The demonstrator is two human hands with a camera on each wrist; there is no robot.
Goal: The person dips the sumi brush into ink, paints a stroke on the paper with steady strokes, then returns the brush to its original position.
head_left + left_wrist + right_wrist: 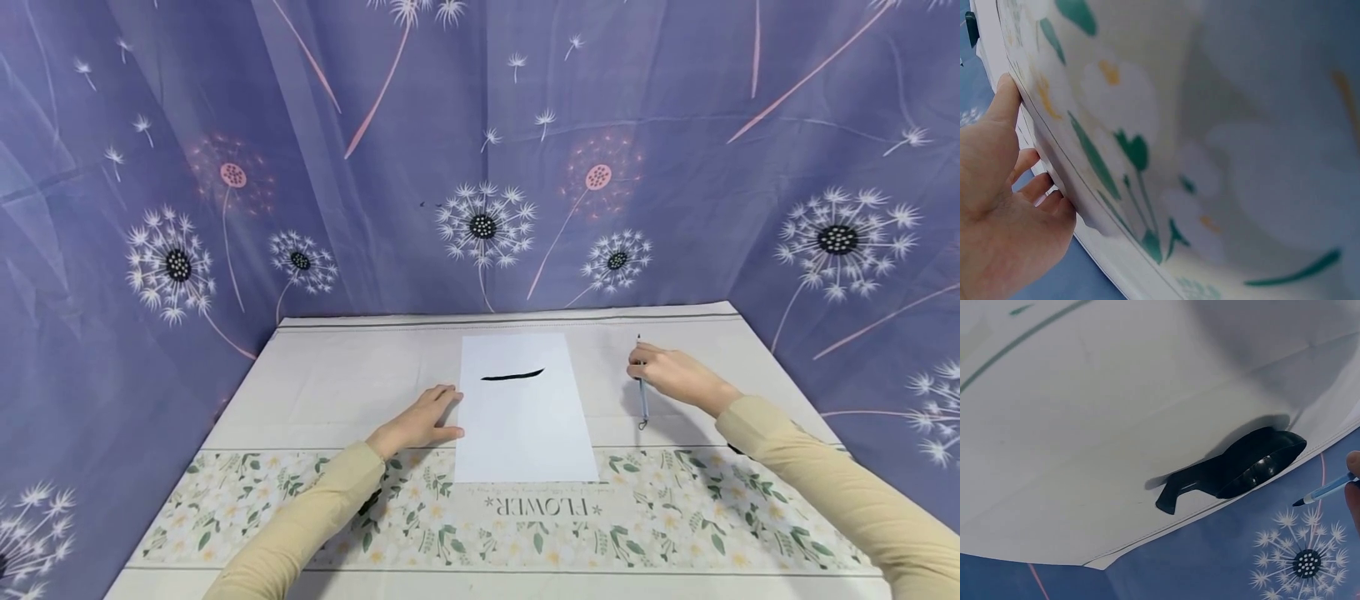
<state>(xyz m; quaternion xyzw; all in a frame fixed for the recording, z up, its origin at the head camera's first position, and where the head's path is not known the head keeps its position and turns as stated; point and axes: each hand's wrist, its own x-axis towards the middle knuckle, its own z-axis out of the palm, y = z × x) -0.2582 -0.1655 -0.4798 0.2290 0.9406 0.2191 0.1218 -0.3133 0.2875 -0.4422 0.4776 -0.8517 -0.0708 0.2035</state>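
Observation:
A sheet of white paper lies on the table, with one black stroke across its upper part. My left hand rests at the paper's left edge, fingers extended and thumb apart. To the right of the paper, my right hand pinches a blue-handled brush. The brush's dark tip points away from me, and a small loop hangs at its near end. In the right wrist view, a black spoon-shaped dish with a short handle sits on the cloth, apart from the brush tip.
A white tablecloth covers the table, with a printed flower band along the near side. Purple dandelion curtains stand behind the table and at both sides.

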